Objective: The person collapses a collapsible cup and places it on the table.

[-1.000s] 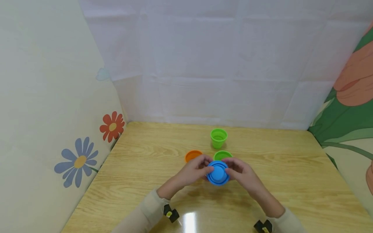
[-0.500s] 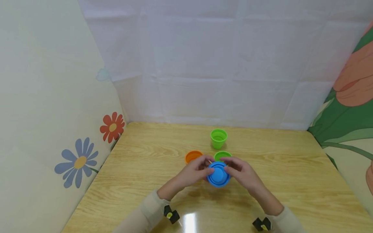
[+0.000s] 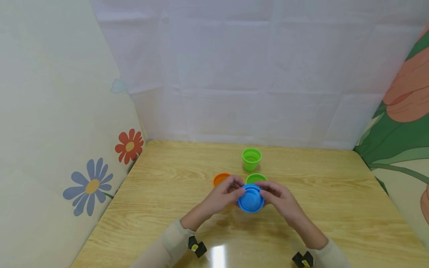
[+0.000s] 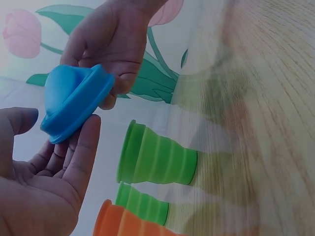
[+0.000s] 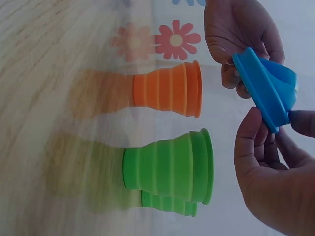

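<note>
In the head view a blue collapsible cup (image 3: 250, 200), partly folded, is held above the table with its base facing up. The base bulges unevenly from the rim in the left wrist view, where the cup (image 4: 74, 101) tilts. My left hand (image 3: 222, 197) holds the rim from the left, thumb on top and fingers beneath. From the right, my right hand (image 3: 281, 201) grips the opposite edge, its thumb by the base. Just beyond the hands stand an orange cup (image 3: 220, 178) and a green cup (image 3: 256, 178), both partly hidden in the head view.
A second green cup (image 3: 251, 159) stands upright farther back. The wooden table (image 3: 321, 193) ends at a white cloth (image 3: 234, 74) at the back. Flower-patterned walls flank both sides.
Both hands and the blue cup have shifted only slightly. The cup's ringed base now looks more tilted and pushed in near the thumbs. The standing cups have not moved.
</note>
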Motion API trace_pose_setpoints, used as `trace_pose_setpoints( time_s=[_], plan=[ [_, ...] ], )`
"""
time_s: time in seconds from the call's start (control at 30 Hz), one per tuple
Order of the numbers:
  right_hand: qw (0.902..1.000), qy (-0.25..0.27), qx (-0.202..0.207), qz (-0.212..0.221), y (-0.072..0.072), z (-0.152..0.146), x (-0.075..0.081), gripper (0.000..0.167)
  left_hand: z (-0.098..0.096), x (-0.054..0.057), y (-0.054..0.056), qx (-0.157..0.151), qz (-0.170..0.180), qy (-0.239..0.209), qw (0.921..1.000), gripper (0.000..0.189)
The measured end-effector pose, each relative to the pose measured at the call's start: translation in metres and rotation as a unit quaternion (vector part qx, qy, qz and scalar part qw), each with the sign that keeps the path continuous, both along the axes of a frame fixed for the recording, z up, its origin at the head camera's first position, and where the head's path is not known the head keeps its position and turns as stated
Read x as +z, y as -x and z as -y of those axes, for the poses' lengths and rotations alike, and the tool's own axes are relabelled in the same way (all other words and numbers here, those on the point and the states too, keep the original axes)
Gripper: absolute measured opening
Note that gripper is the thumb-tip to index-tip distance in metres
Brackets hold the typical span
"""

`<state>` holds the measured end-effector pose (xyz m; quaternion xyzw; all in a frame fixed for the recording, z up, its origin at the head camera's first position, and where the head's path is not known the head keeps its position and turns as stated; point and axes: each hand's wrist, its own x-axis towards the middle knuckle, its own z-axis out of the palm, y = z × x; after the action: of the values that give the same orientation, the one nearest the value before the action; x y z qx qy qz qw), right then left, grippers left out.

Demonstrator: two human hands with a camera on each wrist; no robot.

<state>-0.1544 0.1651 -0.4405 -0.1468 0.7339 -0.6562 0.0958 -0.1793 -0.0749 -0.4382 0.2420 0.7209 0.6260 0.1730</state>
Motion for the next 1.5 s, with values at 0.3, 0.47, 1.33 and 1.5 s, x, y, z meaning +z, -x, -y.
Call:
trace_pose_setpoints(
  time_s=[0.3,0.47,1.33,1.5],
  plan=[
    [0.9991,-0.036,0.019,0.008,0.0014,0.0010,0.0028,0.040,-0.0020,0.0013,-0.0012,-0.013,0.016,0.026,0.9995,0.027],
    [0.9997,-0.006,0.024,0.005,0.0005,0.0006,0.0000,0.041,-0.0004,0.0042,-0.0023,0.025,0.001,0.028,0.9993,0.031],
    [0.9994,0.000,0.035,0.001,0.0013,0.0063,-0.0038,0.046,-0.0011,-0.0008,-0.0026,0.031,0.008,0.041,0.9986,0.031],
    [0.9992,0.005,0.038,-0.011,0.0009,0.0060,-0.0061,0.044,-0.0016,-0.0029,-0.0009,0.020,0.042,0.023,0.9987,0.033]
  ],
)
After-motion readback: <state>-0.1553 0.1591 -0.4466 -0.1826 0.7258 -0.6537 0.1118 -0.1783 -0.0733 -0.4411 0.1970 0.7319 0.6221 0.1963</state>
